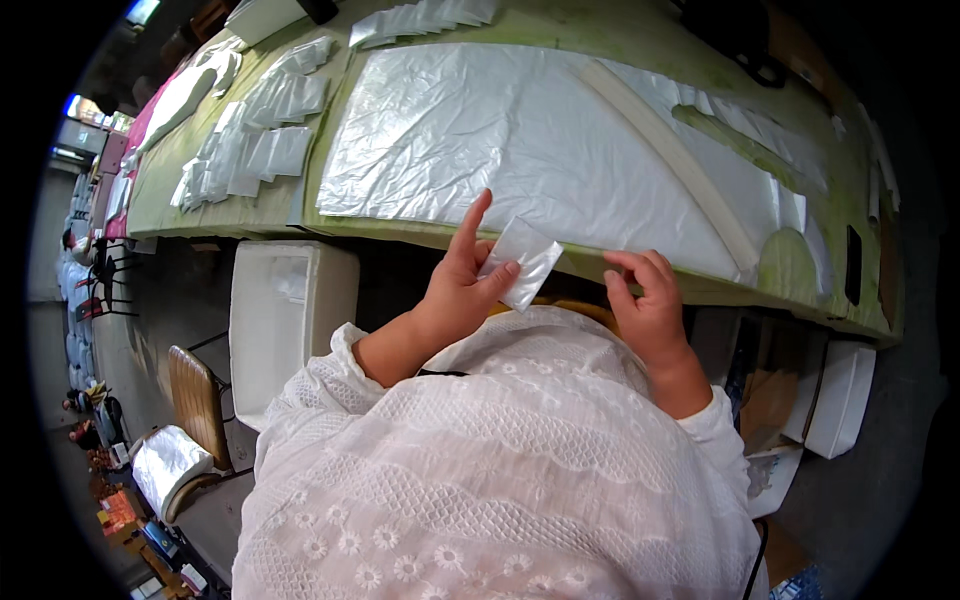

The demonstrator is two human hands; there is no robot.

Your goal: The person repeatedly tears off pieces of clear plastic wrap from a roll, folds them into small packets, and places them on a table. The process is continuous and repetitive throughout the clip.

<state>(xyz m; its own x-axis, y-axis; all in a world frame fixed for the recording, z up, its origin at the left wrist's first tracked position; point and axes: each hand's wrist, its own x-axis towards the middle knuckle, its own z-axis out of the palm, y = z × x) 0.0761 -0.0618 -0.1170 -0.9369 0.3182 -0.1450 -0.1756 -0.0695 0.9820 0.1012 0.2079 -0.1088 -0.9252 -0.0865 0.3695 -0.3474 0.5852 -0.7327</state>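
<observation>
Between the thumb and fingers of my left hand (pixel 455 290) is a small stack of clear plastic bags (pixel 526 262), held just in front of the table's near edge; the index finger points up. My right hand (pixel 645 295) hovers to the right of it, fingers curled loosely and apart, with nothing visible in them. Beyond both hands, a large stack of clear plastic sheets (pixel 450 130) lies flat on the green-covered table (pixel 340 70). A long pale strip (pixel 670 150) rests across the sheets at the right.
Rows of small clear bags (pixel 275 155) lie on the table at the left. A white foam box (pixel 280 320) stands below the table edge on my left, near a brown chair (pixel 197 400). At the far right is a dark flat object (pixel 853 265). Another white box (pixel 842 400) sits beneath.
</observation>
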